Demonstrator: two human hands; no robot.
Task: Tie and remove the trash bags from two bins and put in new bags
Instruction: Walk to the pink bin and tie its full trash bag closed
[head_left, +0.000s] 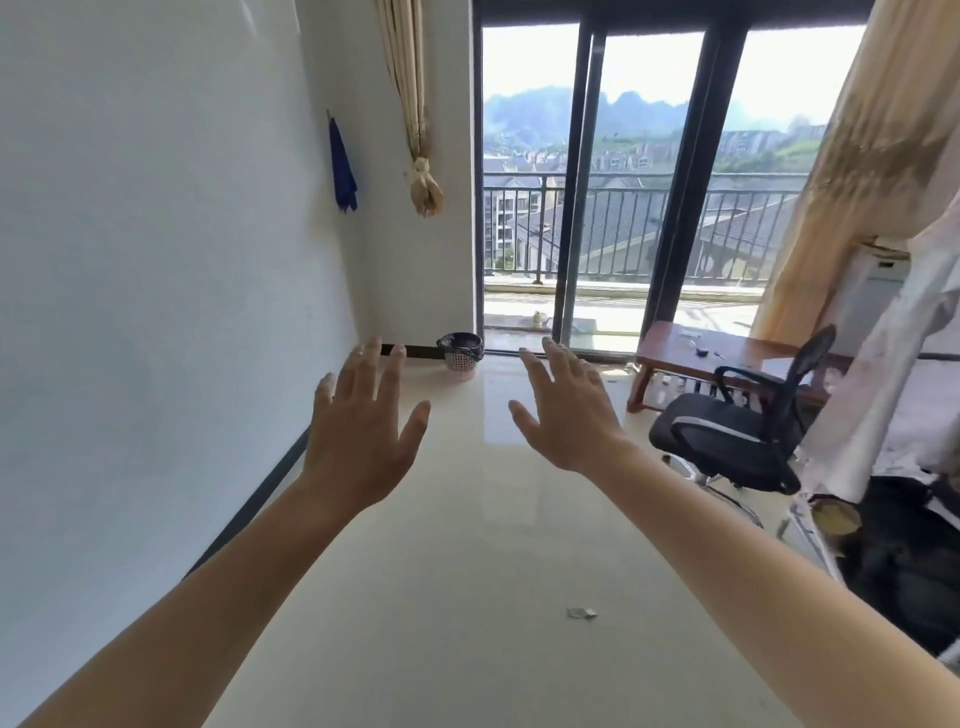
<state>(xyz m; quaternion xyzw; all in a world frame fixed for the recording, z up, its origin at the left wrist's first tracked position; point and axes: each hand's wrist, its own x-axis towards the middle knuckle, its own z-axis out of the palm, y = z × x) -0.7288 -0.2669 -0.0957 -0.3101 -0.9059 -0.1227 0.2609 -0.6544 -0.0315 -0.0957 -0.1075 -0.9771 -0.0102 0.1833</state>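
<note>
Seen from the head camera, the person stood in a bright room with both bare arms stretched forward, palms down. The left hand and the right hand were both spread wide, fingers apart and gripping nothing. Far across the glossy floor, in the corner where the white wall met the sliding glass door, stood a small pink latticed bin. A dark trash bag lined it, its edge folded over the rim. The bin was well apart from both hands, appearing between them only by line of sight. No second bin was in view. The bag looked thin, soft and light, likely slippery film that would crumple easily; the folded rim seemed the best place to take hold, gathering it toward the middle to tie. To the right stood a black office chair and a low wooden tabletop. A small scrap lay on the floor nearer the person.
</note>
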